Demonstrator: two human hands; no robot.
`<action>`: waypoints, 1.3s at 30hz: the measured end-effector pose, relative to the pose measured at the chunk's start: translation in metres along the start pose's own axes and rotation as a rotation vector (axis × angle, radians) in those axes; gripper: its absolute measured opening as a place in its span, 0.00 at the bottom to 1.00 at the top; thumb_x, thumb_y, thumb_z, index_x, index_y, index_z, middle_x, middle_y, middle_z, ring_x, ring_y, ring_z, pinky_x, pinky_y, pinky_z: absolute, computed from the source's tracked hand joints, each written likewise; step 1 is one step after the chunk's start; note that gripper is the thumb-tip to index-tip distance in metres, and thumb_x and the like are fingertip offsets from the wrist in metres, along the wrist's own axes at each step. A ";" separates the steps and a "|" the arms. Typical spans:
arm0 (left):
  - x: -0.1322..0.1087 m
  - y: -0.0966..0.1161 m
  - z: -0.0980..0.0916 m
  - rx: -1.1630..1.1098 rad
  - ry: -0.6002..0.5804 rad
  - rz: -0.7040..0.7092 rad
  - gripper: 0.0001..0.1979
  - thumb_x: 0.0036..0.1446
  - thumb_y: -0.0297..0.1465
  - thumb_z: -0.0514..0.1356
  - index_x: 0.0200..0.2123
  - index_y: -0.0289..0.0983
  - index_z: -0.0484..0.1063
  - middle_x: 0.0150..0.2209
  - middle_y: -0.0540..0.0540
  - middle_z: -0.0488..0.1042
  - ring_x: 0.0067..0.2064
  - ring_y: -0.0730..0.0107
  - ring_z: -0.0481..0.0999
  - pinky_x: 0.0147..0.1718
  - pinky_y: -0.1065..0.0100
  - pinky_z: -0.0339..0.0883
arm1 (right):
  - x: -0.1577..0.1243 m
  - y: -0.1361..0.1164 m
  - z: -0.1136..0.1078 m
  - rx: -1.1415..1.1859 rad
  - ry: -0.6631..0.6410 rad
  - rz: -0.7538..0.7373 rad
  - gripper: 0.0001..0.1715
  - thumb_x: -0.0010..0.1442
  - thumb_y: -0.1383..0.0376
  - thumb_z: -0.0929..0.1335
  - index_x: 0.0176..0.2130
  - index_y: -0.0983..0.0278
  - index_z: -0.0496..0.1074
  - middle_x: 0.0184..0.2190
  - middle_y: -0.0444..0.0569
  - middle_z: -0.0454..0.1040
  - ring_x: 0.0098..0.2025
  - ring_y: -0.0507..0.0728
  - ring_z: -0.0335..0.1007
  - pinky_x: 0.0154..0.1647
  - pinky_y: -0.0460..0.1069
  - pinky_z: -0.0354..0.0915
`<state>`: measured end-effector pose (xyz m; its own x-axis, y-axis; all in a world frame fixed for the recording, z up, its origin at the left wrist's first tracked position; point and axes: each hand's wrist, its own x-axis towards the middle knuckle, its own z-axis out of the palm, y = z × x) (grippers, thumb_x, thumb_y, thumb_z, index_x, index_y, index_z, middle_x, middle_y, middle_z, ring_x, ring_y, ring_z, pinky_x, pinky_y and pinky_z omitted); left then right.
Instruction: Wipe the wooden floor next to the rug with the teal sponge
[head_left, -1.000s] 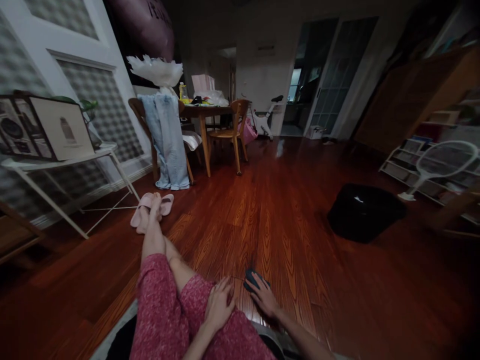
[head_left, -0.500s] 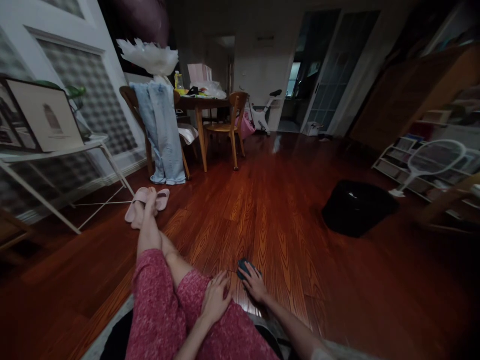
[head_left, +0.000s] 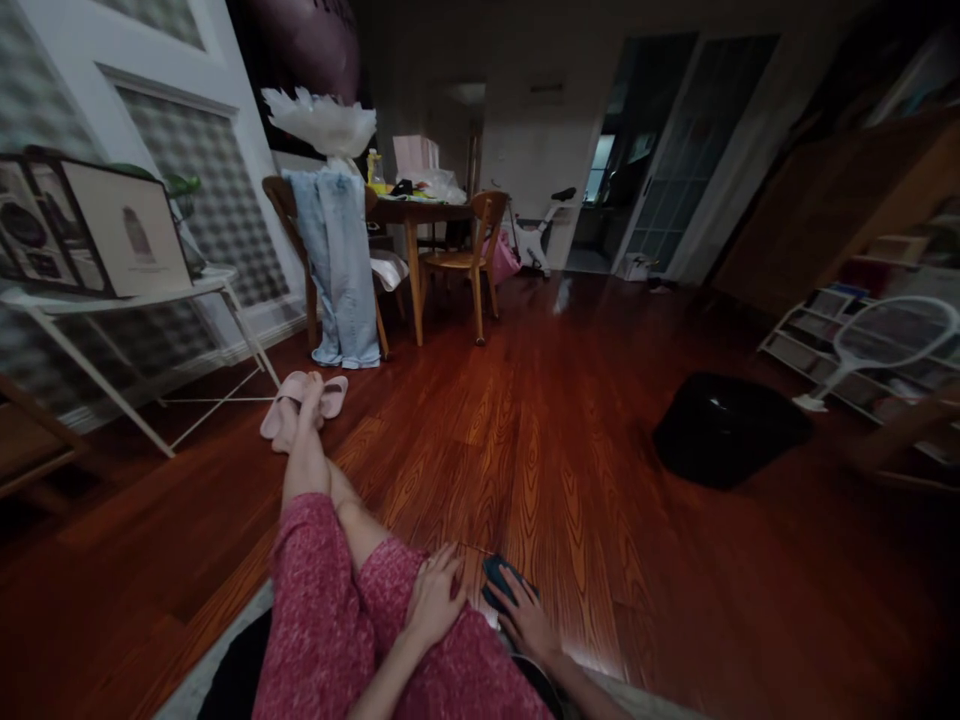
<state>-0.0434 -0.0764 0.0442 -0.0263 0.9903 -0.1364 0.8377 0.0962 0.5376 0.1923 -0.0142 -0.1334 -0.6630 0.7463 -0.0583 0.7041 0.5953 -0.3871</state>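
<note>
1. Right hand (head_left: 529, 622) reaches out beside the lap, fingers slightly parted and laid over a dark blue object (head_left: 493, 572); whether thumb and palm grip it, I cannot tell. Left hand (head_left: 436, 598) lies relaxed, palm down on the thigh, its fingers extended and close together.
2. Biggest of all is the glossy reddish wooden floor (head_left: 450, 450), spreading away from the person's feet towards the far wall.
3. Across the room I see a wooden table (head_left: 435, 213) carrying a pale box, clear plastic and a yellow bottle.
4. Over by the patterned panels is a white side table (head_left: 187, 285) with a box (head_left: 135, 235) on it, printed with a bottle.
5. One wooden chair (head_left: 454, 262) is drawn up at the table's near right corner; over the back of another hang pale blue jeans (head_left: 334, 270), their hems down near the floor.
6. Mottled red clothing (head_left: 322, 590) covers the lap and knees under the left hand.
7. Off to the right sits a black bin (head_left: 727, 430), near a white racket-shaped thing (head_left: 831, 382) standing by the shelves.
8. Pink slippers (head_left: 334, 397) lie at the outstretched feet.
9. Smallest is that dark blue object: rounded, just beside the lap, its near part hidden by the fingers. What supports it, I cannot make out.
</note>
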 end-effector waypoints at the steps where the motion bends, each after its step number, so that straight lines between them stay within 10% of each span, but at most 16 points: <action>1: -0.001 0.000 0.000 0.000 0.001 0.001 0.25 0.60 0.33 0.52 0.60 0.39 0.71 0.69 0.43 0.60 0.70 0.59 0.58 0.68 0.52 0.50 | -0.013 0.002 0.000 -0.006 -0.012 0.014 0.31 0.70 0.53 0.58 0.69 0.45 0.54 0.73 0.45 0.50 0.73 0.61 0.46 0.71 0.63 0.50; 6: -0.003 -0.002 -0.001 -0.011 0.010 0.021 0.24 0.61 0.34 0.52 0.60 0.40 0.71 0.68 0.44 0.62 0.69 0.60 0.59 0.67 0.53 0.52 | -0.008 -0.002 -0.011 -0.025 -0.003 0.066 0.30 0.71 0.53 0.57 0.70 0.45 0.53 0.73 0.45 0.49 0.74 0.60 0.44 0.72 0.63 0.48; 16: 0.003 -0.003 0.000 -0.007 -0.015 -0.022 0.27 0.60 0.34 0.51 0.61 0.39 0.70 0.69 0.44 0.60 0.70 0.59 0.57 0.69 0.52 0.49 | 0.145 -0.017 -0.043 0.001 0.070 0.242 0.31 0.70 0.58 0.56 0.69 0.52 0.58 0.73 0.50 0.51 0.74 0.61 0.44 0.71 0.65 0.46; 20: 0.003 0.000 -0.002 0.007 -0.035 -0.027 0.27 0.59 0.34 0.51 0.62 0.39 0.69 0.70 0.45 0.59 0.70 0.60 0.56 0.69 0.54 0.48 | 0.125 -0.008 -0.029 0.006 0.089 0.163 0.31 0.70 0.58 0.55 0.69 0.50 0.58 0.73 0.48 0.51 0.73 0.60 0.45 0.71 0.66 0.47; 30: -0.002 0.002 -0.006 0.017 -0.023 0.010 0.25 0.63 0.35 0.50 0.61 0.38 0.70 0.70 0.42 0.59 0.70 0.58 0.58 0.68 0.52 0.50 | -0.039 0.016 0.011 -0.092 0.157 0.179 0.30 0.71 0.57 0.55 0.69 0.45 0.54 0.72 0.46 0.52 0.73 0.61 0.47 0.70 0.64 0.50; 39: -0.002 -0.003 -0.005 0.005 0.001 0.034 0.24 0.62 0.34 0.51 0.60 0.39 0.70 0.68 0.43 0.62 0.69 0.59 0.59 0.67 0.52 0.52 | 0.080 0.021 -0.029 -0.115 0.201 0.265 0.31 0.70 0.60 0.54 0.69 0.50 0.56 0.72 0.48 0.53 0.73 0.58 0.45 0.70 0.63 0.46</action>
<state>-0.0492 -0.0779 0.0469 0.0019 0.9931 -0.1174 0.8406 0.0620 0.5381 0.1613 0.0671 -0.1195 -0.3978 0.9164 0.0433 0.8768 0.3937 -0.2760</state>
